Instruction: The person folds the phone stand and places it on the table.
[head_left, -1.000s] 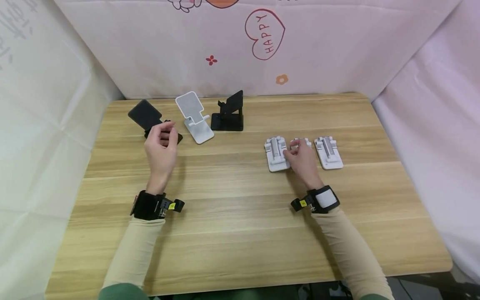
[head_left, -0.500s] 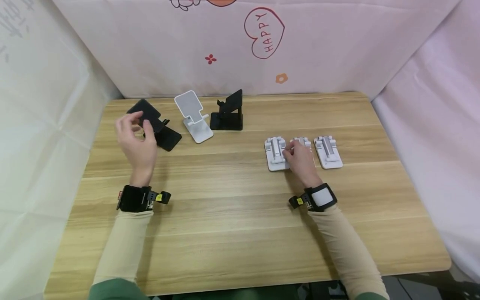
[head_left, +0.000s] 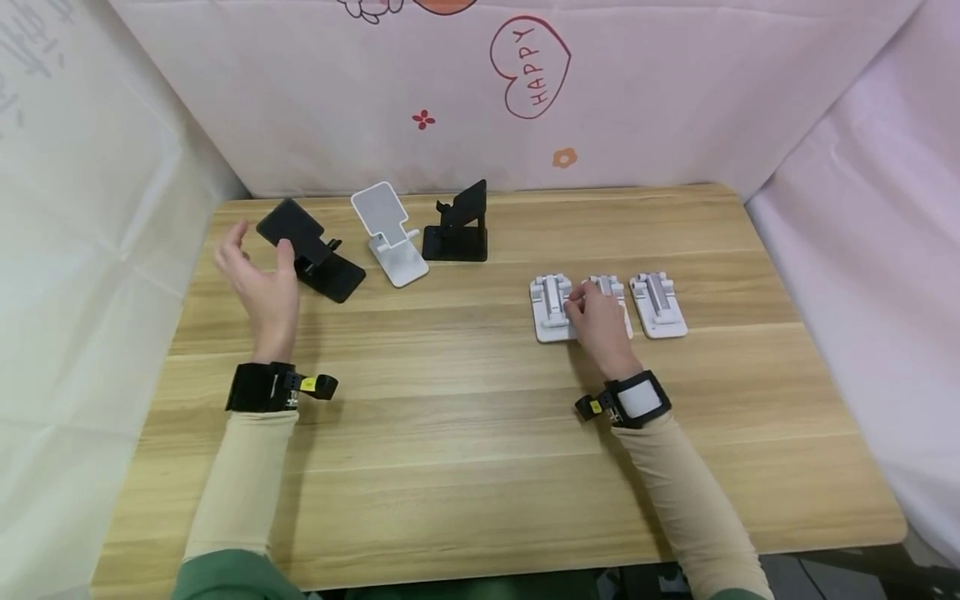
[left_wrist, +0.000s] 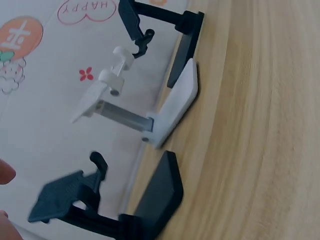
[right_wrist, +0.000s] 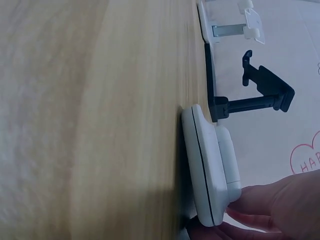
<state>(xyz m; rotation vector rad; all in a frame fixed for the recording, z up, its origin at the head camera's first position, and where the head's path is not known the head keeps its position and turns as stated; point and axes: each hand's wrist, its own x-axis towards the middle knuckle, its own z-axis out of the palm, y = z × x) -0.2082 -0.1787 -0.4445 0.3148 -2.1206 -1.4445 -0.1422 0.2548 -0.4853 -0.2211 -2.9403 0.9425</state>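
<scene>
My left hand [head_left: 262, 292] hovers just left of a black phone stand [head_left: 330, 273], fingers relaxed and apart, holding nothing. That stand is unfolded, its plate tilted up; the left wrist view shows its dark base [left_wrist: 161, 197] on the table, with fingertips at the left edge. My right hand [head_left: 602, 327] grips the right edge of a white folded phone stand [head_left: 551, 308]. Seen from the right wrist, the same folded stand [right_wrist: 205, 165] has fingers at its near end, and that side tilts slightly off the wood. A second white folded stand [head_left: 609, 286] is partly hidden behind this hand.
A third white folded stand [head_left: 658, 307] lies at the right. Along the back are an unfolded white phone stand [head_left: 397, 262] and another unfolded black one [head_left: 455, 243]. A printed white cloth [head_left: 465, 150] rises behind the wooden table [head_left: 465, 433].
My left hand has drawn back leftward from over the black stand's base, leaving it uncovered, and its fingers have spread. My right hand stays at the white folded stand with little movement.
</scene>
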